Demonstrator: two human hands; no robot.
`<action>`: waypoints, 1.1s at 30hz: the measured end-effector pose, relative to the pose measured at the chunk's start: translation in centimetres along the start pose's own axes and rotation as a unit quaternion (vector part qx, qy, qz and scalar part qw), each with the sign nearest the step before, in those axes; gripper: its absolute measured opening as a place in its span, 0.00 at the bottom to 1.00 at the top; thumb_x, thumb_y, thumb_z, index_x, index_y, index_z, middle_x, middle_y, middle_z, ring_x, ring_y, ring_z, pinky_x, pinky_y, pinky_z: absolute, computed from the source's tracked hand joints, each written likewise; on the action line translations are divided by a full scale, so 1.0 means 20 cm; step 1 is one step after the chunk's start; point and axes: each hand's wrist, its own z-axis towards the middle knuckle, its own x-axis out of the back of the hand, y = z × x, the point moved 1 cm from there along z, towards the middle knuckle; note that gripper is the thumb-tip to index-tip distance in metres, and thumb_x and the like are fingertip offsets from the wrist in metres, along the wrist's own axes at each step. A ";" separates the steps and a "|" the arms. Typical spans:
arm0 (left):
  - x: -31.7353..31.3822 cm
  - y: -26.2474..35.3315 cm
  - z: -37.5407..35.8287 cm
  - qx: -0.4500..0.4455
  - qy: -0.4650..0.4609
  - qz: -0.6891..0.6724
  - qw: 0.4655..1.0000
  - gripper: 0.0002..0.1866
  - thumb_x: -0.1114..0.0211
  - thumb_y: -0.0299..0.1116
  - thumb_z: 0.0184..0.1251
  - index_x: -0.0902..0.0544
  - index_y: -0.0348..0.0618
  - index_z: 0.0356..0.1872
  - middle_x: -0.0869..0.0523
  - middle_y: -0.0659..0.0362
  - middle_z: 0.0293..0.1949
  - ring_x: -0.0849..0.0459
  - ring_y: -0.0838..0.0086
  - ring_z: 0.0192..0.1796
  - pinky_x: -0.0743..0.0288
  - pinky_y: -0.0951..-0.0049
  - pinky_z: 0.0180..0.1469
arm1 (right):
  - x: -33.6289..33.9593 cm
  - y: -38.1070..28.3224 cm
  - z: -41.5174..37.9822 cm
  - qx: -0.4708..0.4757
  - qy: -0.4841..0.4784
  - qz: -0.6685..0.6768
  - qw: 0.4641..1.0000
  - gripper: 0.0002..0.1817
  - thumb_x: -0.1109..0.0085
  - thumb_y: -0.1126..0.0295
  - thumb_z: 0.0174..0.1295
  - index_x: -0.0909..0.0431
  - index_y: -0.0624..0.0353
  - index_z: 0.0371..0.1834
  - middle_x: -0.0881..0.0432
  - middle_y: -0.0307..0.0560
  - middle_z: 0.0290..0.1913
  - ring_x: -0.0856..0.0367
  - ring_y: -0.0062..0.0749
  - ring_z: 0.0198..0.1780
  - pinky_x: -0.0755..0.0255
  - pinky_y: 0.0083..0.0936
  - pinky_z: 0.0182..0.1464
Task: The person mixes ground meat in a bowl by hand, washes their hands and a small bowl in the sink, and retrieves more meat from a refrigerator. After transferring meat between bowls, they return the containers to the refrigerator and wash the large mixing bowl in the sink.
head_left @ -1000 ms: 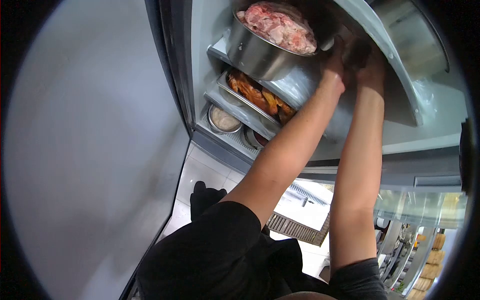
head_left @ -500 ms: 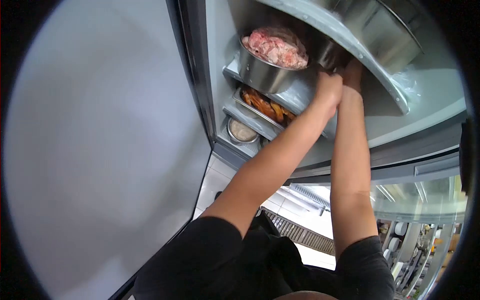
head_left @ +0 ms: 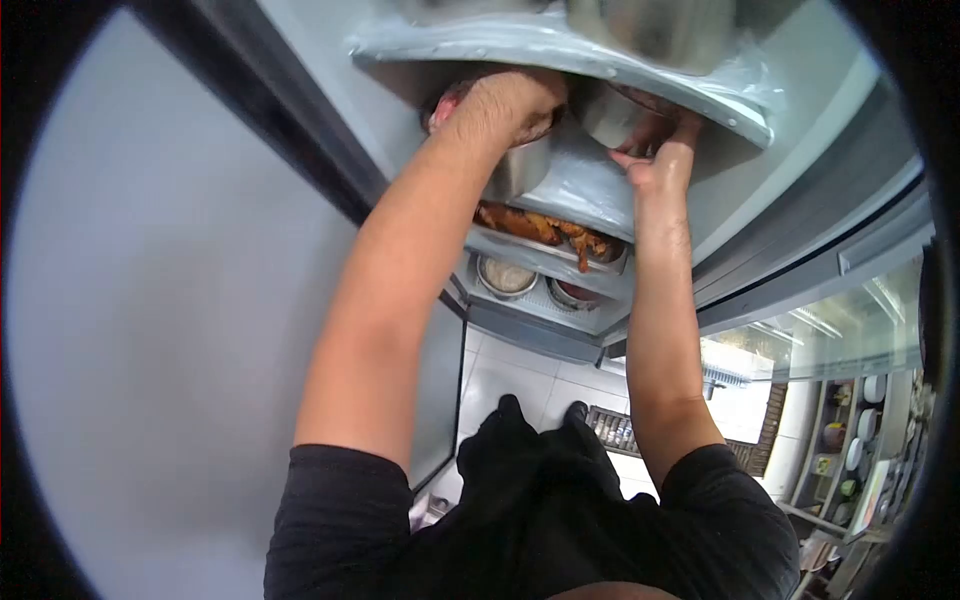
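Note:
Inside an open fridge, my left hand reaches over a steel pot on the shelf below the plastic-covered one. Pinkish raw meat shows at that pot's left side. The left fingers are hidden behind the wrist and in shadow, so their hold cannot be made out. My right hand is against the near right side of a second steel pot, its thumb and fingers curved at the wall. This pot looks tilted, and its contents are mostly hidden.
The upper shelf overhangs both hands and bears a large metal pot. Lower down are a tray of browned meat and two bowls, one with pale contents. The fridge door stands at the left.
My hands, close together before, are now apart: the left has moved over the meat pot, the right sits on the second pot. The view has shifted, showing more of the lower shelves and floor.

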 end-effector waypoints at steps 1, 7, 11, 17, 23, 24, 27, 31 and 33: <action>-0.02 -0.04 0.08 0.006 -0.018 0.006 1.000 0.22 0.44 0.32 0.64 0.17 0.38 0.57 0.18 0.43 0.59 0.19 0.53 0.63 0.28 0.57 0.66 | 0.03 0.00 0.02 -0.005 -0.006 0.006 1.000 0.49 0.47 0.29 0.60 0.46 0.44 0.78 0.54 0.43 0.81 0.63 0.52 0.80 0.64 0.81 0.68; -0.04 -0.22 0.54 0.031 -0.056 0.027 0.998 0.21 0.44 0.33 0.65 0.17 0.38 0.57 0.18 0.42 0.59 0.19 0.52 0.62 0.28 0.57 0.66 | 0.10 0.02 0.08 -0.022 -0.005 0.040 0.999 0.49 0.43 0.30 0.60 0.44 0.46 0.77 0.48 0.44 0.78 0.48 0.54 0.73 0.57 0.79 0.68; -0.03 -0.28 0.70 0.040 -0.063 0.034 0.997 0.21 0.44 0.33 0.65 0.17 0.38 0.57 0.18 0.42 0.59 0.19 0.52 0.62 0.28 0.57 0.66 | 0.12 0.02 0.10 -0.028 0.055 0.006 0.998 0.42 0.50 0.32 0.66 0.35 0.55 0.72 0.28 0.51 0.65 0.27 0.51 0.58 0.35 0.68 0.59; -0.07 -0.32 0.75 0.046 -0.064 0.035 0.996 0.21 0.44 0.34 0.65 0.17 0.39 0.57 0.18 0.41 0.59 0.19 0.51 0.62 0.28 0.56 0.66 | 0.11 0.00 0.05 -0.009 0.071 -0.006 0.997 0.41 0.46 0.36 0.66 0.34 0.55 0.72 0.27 0.50 0.65 0.27 0.51 0.61 0.33 0.62 0.57; -0.06 -0.31 0.82 0.046 -0.057 0.026 0.997 0.21 0.44 0.35 0.66 0.17 0.39 0.56 0.18 0.41 0.58 0.19 0.51 0.62 0.29 0.56 0.65 | 0.10 0.00 0.05 -0.018 0.072 -0.016 0.997 0.39 0.45 0.38 0.66 0.32 0.54 0.71 0.25 0.49 0.63 0.26 0.46 0.59 0.31 0.54 0.54; -0.04 -0.29 0.86 0.044 -0.057 0.026 0.997 0.21 0.44 0.35 0.66 0.17 0.39 0.56 0.18 0.41 0.58 0.19 0.51 0.62 0.29 0.55 0.65 | 0.09 -0.02 0.04 -0.019 0.082 -0.016 0.996 0.38 0.45 0.38 0.66 0.32 0.54 0.71 0.24 0.48 0.62 0.26 0.45 0.59 0.31 0.53 0.53; -0.02 -0.25 0.92 0.042 -0.057 0.027 0.997 0.21 0.44 0.35 0.66 0.17 0.39 0.56 0.18 0.40 0.58 0.19 0.51 0.62 0.29 0.55 0.65 | 0.11 0.01 0.05 -0.003 0.074 0.012 0.997 0.39 0.44 0.37 0.64 0.30 0.55 0.69 0.23 0.47 0.60 0.25 0.43 0.56 0.32 0.51 0.53; -0.03 -0.22 0.97 0.044 -0.055 0.027 0.997 0.21 0.44 0.35 0.66 0.17 0.39 0.56 0.18 0.40 0.58 0.20 0.50 0.62 0.29 0.55 0.65 | 0.16 0.03 0.09 0.000 0.024 -0.003 1.000 0.43 0.43 0.33 0.63 0.33 0.52 0.71 0.28 0.46 0.65 0.31 0.45 0.61 0.39 0.60 0.57; -0.04 -0.22 0.98 0.047 -0.058 0.030 0.997 0.20 0.44 0.35 0.67 0.17 0.39 0.56 0.18 0.40 0.58 0.20 0.50 0.62 0.29 0.55 0.65 | 0.17 0.05 0.10 -0.009 0.011 0.012 1.000 0.47 0.44 0.30 0.62 0.41 0.46 0.77 0.40 0.47 0.75 0.44 0.52 0.74 0.53 0.80 0.65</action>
